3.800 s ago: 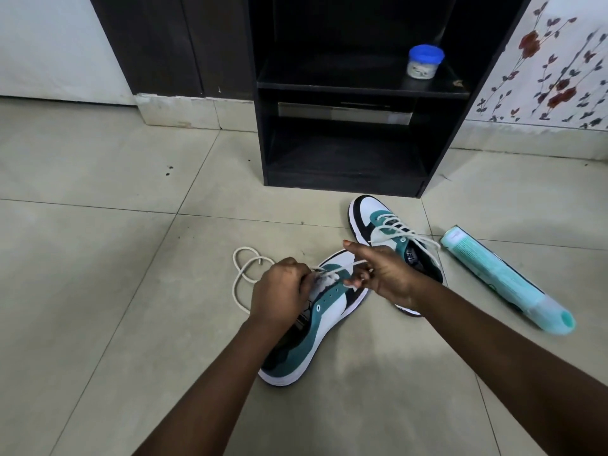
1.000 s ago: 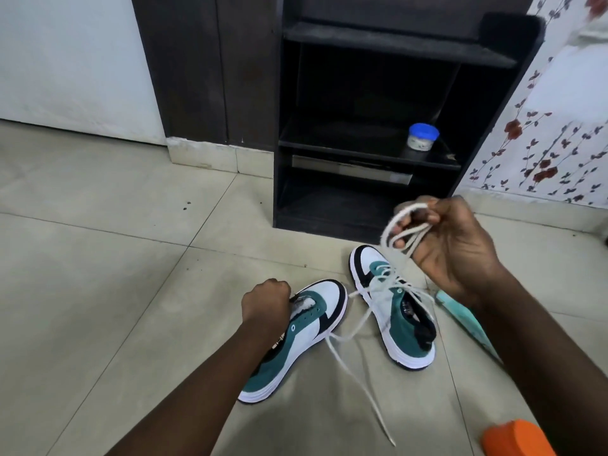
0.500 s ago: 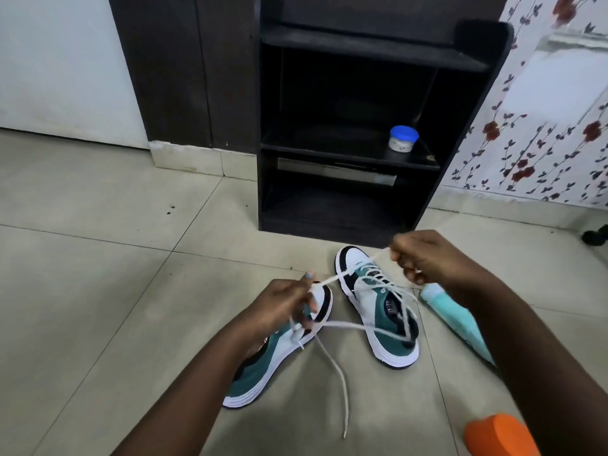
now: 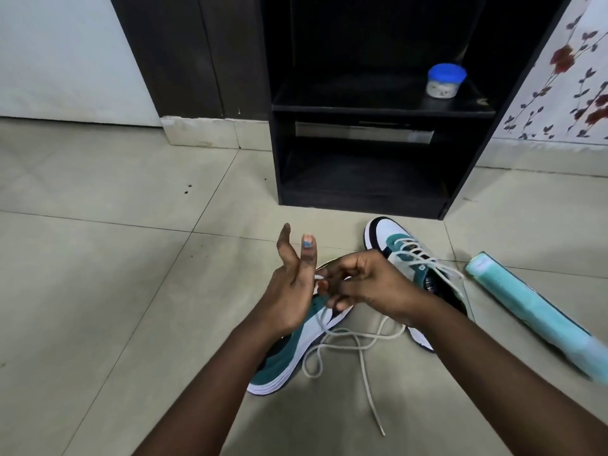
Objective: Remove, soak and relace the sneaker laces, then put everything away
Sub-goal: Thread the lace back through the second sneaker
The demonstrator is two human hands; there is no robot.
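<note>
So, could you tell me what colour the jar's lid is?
Blue; the jar lid shows in the head view.

No word, brand or number can be read anywhere here. The blue-lidded jar [image 4: 444,81] on the dark shelf unit [image 4: 378,105] carries a pale label whose print is only a smear of specks, and the laced sneaker [image 4: 415,270] has a small round mark by its collar (too small and dim to make out). The teal roll [image 4: 526,307] on the floor shows faint rows of print, too blurred to decipher.
</note>
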